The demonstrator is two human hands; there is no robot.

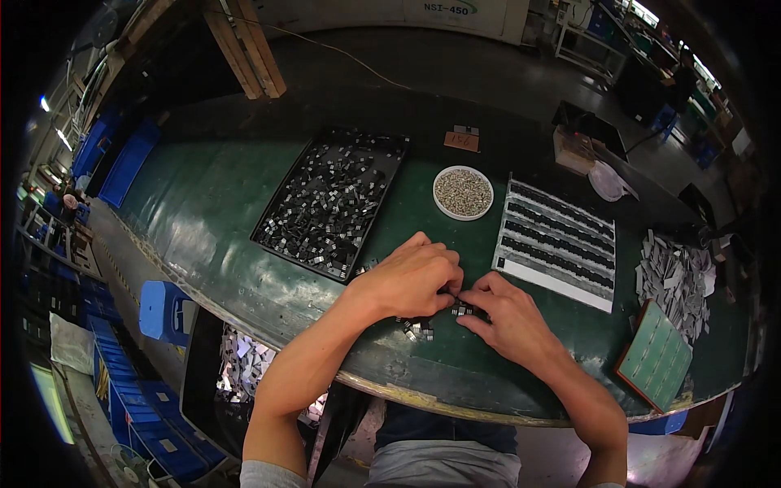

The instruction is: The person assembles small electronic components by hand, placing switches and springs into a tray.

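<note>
Head view: left hand (409,281) and right hand (506,313) meet at the near edge of the green tabletop (203,203), fingertips pinched together on a small black-and-silver component (460,308); both grips nearly closed around it. A few loose components (418,328) lie just below the left hand. Behind the hands, a black tray (329,203) full of the same parts. White bowl (463,193) of small metal bits further back. Right of the hands, a white board (556,244) with neat rows of parts. Far right: pile of grey pieces (674,276), green panel (656,355) at the edge.
</note>
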